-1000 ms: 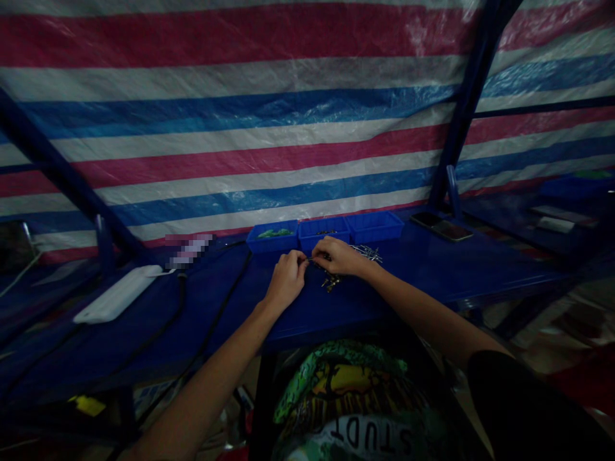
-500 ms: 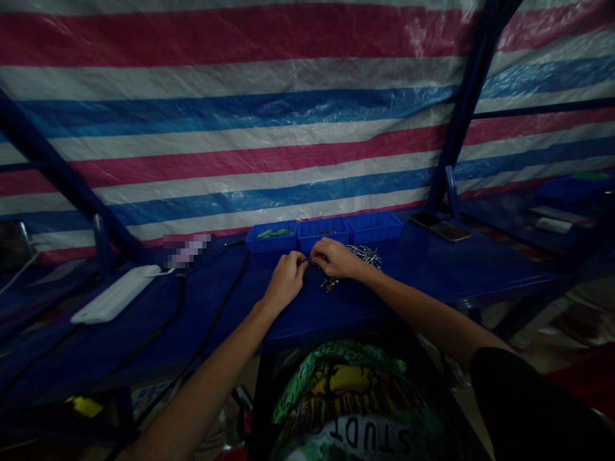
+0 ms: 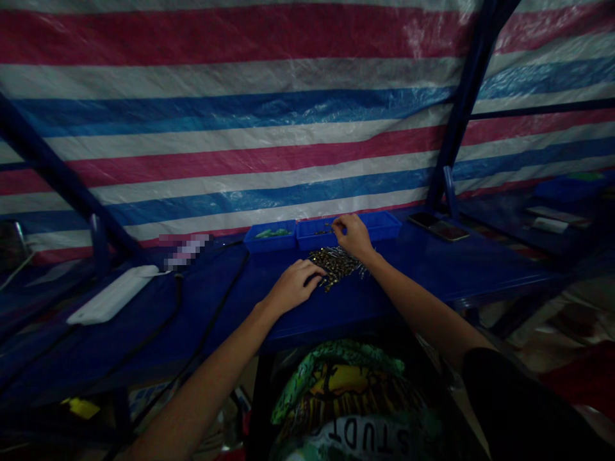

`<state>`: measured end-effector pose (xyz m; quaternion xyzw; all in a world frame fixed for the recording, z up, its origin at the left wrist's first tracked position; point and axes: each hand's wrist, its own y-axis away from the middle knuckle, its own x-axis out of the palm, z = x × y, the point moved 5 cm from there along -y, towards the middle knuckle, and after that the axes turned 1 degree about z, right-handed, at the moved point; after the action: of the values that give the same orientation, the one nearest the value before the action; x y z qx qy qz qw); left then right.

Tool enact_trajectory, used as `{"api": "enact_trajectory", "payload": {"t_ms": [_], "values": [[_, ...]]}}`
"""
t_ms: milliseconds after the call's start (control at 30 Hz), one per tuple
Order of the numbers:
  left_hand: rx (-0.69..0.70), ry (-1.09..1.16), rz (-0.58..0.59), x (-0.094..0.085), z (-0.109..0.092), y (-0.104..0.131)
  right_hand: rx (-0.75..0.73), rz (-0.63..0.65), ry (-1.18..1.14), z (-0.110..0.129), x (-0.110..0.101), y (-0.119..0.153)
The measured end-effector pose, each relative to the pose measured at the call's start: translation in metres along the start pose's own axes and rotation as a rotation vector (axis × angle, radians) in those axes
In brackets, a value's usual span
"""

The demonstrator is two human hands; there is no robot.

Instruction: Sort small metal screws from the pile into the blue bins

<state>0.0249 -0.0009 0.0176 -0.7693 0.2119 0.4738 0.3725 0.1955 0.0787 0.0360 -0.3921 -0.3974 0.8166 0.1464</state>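
A heap of small brass-coloured metal pieces (image 3: 337,266) lies on the blue table, with thin silver pins (image 3: 361,271) along its right side. At the heap's left edge is my left hand (image 3: 294,286), its fingers bent and a gap showing between thumb and index finger; nothing is visible in them. My right hand (image 3: 354,237) is raised over the right part of the middle blue bin (image 3: 310,241). Its thumb and index finger are pinched, and a tiny metal piece (image 3: 328,225) seems to stick out from their tips. Several small brass-coloured bits lie inside that bin.
The left blue bin (image 3: 270,242) holds green pieces, and a right blue bin (image 3: 387,224) adjoins the row. A phone (image 3: 449,230) lies to the right. To the left are a white power strip (image 3: 113,298) and black cables (image 3: 223,294). A striped tarp (image 3: 269,147) hangs behind.
My hands were together over the heap and have parted. The right moved up and right to the middle bin; the left lowered to the heap's edge. More of the heap is now uncovered.
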Motion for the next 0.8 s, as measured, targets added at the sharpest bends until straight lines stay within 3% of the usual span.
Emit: {"api": "enact_trajectory", "payload": {"t_ms": [133,300,400,633,800], "values": [[0.036,-0.004,0.086,0.004,-0.001,-0.001,0.086,0.023,0.138,-0.010,0.005,-0.002],[-0.009,-0.009,0.058,0.006,0.004,0.000,0.043,-0.002,0.163,0.007,0.005,0.004],[-0.063,-0.016,-0.002,0.005,0.008,0.000,-0.006,0.045,0.105,0.023,0.006,0.010],[-0.322,0.138,-0.236,-0.008,0.031,0.001,-0.258,0.360,-0.099,0.065,0.017,0.025],[-0.405,0.368,-0.343,-0.010,0.046,0.002,-0.248,0.441,-0.217,0.071,0.017,0.030]]}}
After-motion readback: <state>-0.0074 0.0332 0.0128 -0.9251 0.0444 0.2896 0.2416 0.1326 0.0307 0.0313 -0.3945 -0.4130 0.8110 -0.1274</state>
